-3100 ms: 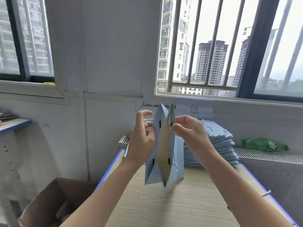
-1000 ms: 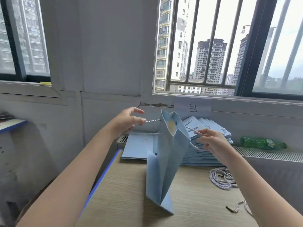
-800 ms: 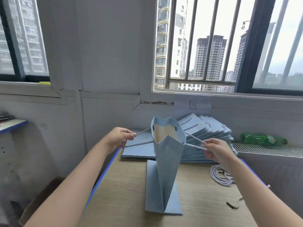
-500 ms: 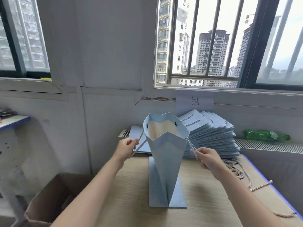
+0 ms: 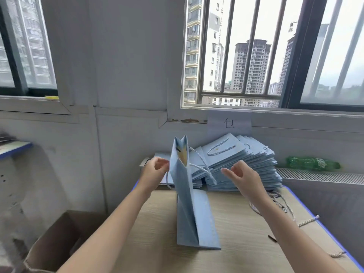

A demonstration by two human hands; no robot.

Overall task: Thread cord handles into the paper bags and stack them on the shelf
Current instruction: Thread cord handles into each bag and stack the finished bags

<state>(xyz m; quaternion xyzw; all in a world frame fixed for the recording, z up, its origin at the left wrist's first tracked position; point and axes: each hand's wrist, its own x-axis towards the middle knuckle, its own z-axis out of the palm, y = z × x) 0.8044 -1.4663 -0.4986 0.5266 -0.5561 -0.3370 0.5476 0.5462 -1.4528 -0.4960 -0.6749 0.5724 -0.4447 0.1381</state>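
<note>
I see a matt pale-blue paper bag [image 5: 187, 203], twisted white cord handles [image 5: 204, 168], pale wood-grain bench [image 5: 153, 233], brown cardboard box [image 5: 55, 241]

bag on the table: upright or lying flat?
Upright. The blue paper bag stands on its folded base on the table, mouth pinched nearly shut at top.

Packing workroom: stacked paper bags [image 5: 242, 164], worktable [image 5: 246, 233], barred window [image 5: 246, 50]
</note>
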